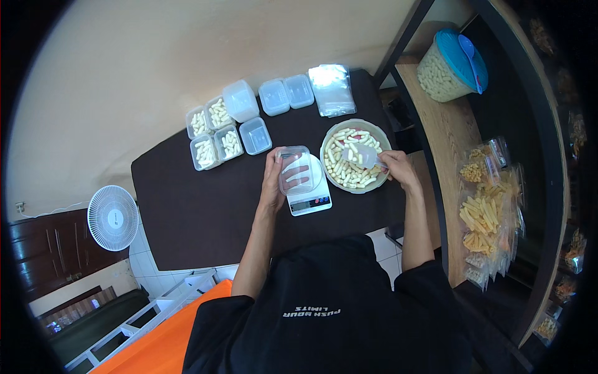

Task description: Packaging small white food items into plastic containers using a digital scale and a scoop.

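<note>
My left hand (274, 180) holds a clear plastic container (296, 170), tilted, above a white digital kitchen scale (319, 187). No snacks show inside that container. In my right hand (397, 167) is the handle of a translucent plastic scoop (360, 155), which carries a few pale stick-shaped snacks. The scoop is over a round plastic tub (328, 174) holding many of the same snacks (348, 173). Part of the tub's reddish bottom shows between them. The scale's display and buttons face me.
Left of the scale, several square containers (204, 152) hold snacks, beside a container without snacks (255, 136) and stacked containers (241, 101). Clear plastic bags (332, 91) lie behind the tub. On the right, a wooden shelf (441, 124) bears a blue-lidded tub (444, 70) and bagged snacks (481, 215). A fan (114, 218) stands left.
</note>
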A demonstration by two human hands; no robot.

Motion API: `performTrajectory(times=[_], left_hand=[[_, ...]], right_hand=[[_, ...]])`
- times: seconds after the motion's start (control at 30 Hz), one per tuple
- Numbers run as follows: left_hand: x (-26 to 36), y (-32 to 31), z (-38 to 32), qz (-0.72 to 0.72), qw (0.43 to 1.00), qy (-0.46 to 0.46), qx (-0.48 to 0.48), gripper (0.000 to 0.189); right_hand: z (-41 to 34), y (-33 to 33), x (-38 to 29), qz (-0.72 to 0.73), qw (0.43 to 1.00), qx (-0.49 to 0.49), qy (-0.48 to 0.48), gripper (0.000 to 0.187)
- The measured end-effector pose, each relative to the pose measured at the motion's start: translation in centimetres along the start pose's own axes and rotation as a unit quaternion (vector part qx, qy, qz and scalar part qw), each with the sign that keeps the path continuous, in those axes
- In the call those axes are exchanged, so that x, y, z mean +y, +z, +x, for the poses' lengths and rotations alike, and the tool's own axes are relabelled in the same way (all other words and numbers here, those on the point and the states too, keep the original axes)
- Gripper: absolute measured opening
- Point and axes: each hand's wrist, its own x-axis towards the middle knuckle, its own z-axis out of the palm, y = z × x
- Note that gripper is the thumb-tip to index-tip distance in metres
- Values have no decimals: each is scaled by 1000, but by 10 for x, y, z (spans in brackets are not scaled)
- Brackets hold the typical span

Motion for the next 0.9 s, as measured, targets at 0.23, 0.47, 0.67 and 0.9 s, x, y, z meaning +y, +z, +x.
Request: performTrajectory(times=[0.23,0.47,0.67,0.9], left_hand=[[-16,25,13,-14,998,-27,-47,56],[-28,50,17,-33,996,-35,-68,45],[-30,39,17,-76,997,11,-18,39],[-28,23,7,-97,994,6,-40,34]], right_hand=[[-57,-1,-67,-131,975,28,-178,21],[-99,37,-118,-292,912,85,-277,19],[-112,35,-128,-306,881,114,-341,16],[-107,19,-134,-207,912,103,-337,16]])
